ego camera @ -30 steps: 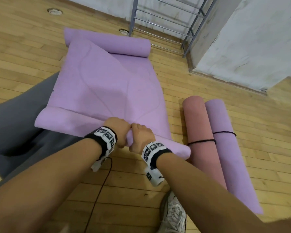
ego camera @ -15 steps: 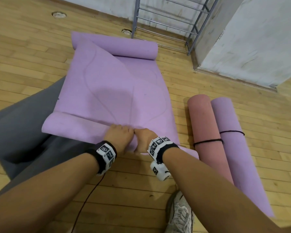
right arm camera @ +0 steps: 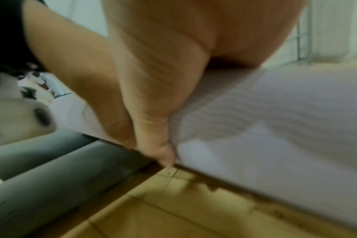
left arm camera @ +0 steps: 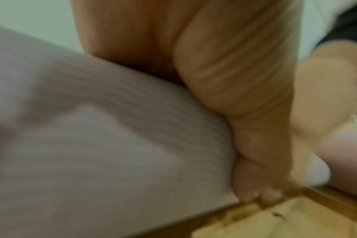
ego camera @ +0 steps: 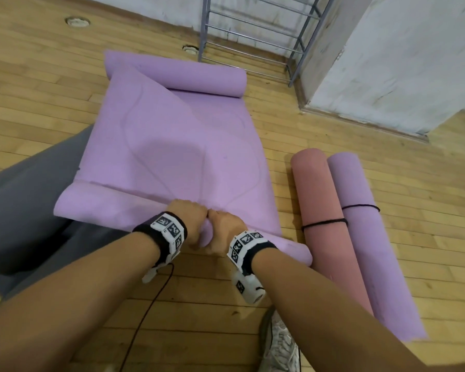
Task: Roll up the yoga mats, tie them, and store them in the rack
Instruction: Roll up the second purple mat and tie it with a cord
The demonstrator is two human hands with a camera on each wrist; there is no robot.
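A lilac yoga mat (ego camera: 172,146) lies on the wooden floor, its near end rolled into a tube (ego camera: 105,205) and its far end curled into a roll (ego camera: 177,73). My left hand (ego camera: 191,218) and right hand (ego camera: 224,226) sit side by side at the middle of the near roll, fingers curled over it. The left wrist view shows that thumb (left arm camera: 253,169) pressed against the roll (left arm camera: 92,136). In the right wrist view the thumb (right arm camera: 153,128) wraps the roll (right arm camera: 275,128). A pink mat (ego camera: 325,224) and a lilac mat (ego camera: 365,237), both rolled and tied with black cord, lie at the right.
A grey mat (ego camera: 24,210) lies spread under the lilac one at the left. The metal rack (ego camera: 258,30) stands at the far wall beside a white pillar (ego camera: 392,63). A black cord (ego camera: 151,304) trails on the floor near my shoe (ego camera: 279,345).
Over the last second my hands worked the near roll and shifted their grip on it. The camera view moved a little.
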